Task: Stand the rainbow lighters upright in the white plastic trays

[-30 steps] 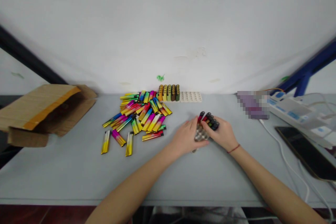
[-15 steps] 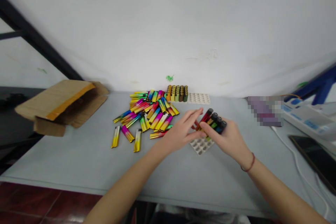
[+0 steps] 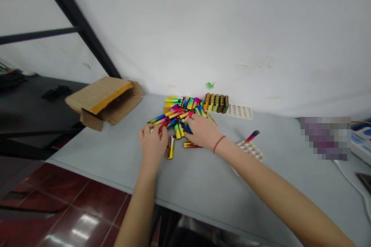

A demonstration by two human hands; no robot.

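Note:
A heap of shiny multicoloured lighters (image 3: pixel 176 114) lies on the grey table. At its front left edge my left hand (image 3: pixel 153 141) has its fingers curled down over lighters; what it grips is partly hidden. My right hand (image 3: pixel 203 130) reaches into the heap from the right, its fingertips among the lighters and its grip unclear. A single yellow lighter (image 3: pixel 171 148) lies between the hands. One pink and dark lighter (image 3: pixel 251 136) stands tilted in a white holed tray (image 3: pixel 252 150), partly covered by my right forearm.
Behind the heap, upright lighters (image 3: pixel 216 102) stand in rows beside another white holed tray (image 3: pixel 240 111). An open cardboard box (image 3: pixel 100 94) lies at the left. At the right are a blurred purple object (image 3: pixel 323 135), a power strip (image 3: pixel 362 139), a white cable and a dark phone-like object.
Both hands have moved left from the front tray to the heap. The group of lighters held over that tray is gone from the hands; one lighter stands there. The view has shifted left.

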